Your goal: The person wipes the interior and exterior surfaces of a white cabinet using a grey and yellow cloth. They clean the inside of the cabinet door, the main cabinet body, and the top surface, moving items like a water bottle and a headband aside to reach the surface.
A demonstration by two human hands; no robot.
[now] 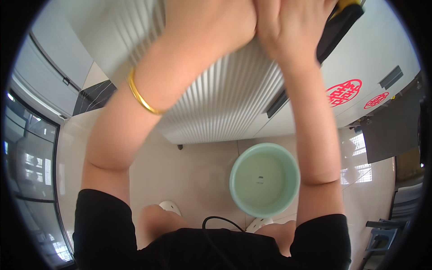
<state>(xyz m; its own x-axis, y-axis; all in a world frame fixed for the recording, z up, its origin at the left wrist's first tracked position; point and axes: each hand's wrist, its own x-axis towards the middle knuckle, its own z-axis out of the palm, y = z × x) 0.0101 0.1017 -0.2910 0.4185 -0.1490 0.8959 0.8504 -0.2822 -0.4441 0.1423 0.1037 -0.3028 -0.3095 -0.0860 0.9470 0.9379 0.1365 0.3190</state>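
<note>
Both hands reach to the top edge of the view, close together over a white cabinet with a ribbed front (pixel 233 98). My left hand (pixel 216 23) is bent at the wrist, its fingers cut off by the picture's edge; a gold bangle (pixel 141 96) circles that forearm. Touching or nearly touching it is my right hand (pixel 292 25), whose fingertips are also out of view. Whether either hand holds anything is hidden. Just right of the right hand lies a black and yellow object (pixel 339 32), only partly visible. On the floor below stands a pale green basin (pixel 265 211) with what looks like water inside.
Red double-happiness stickers (pixel 345 92) and dark handles (pixel 391 77) mark the cabinet's drawer fronts. A black-framed glass door (pixel 33 162) is at the left. At the lower right is a chair-like object (pixel 381 238). The basin sits near my right foot on the tiled floor (pixel 182 172).
</note>
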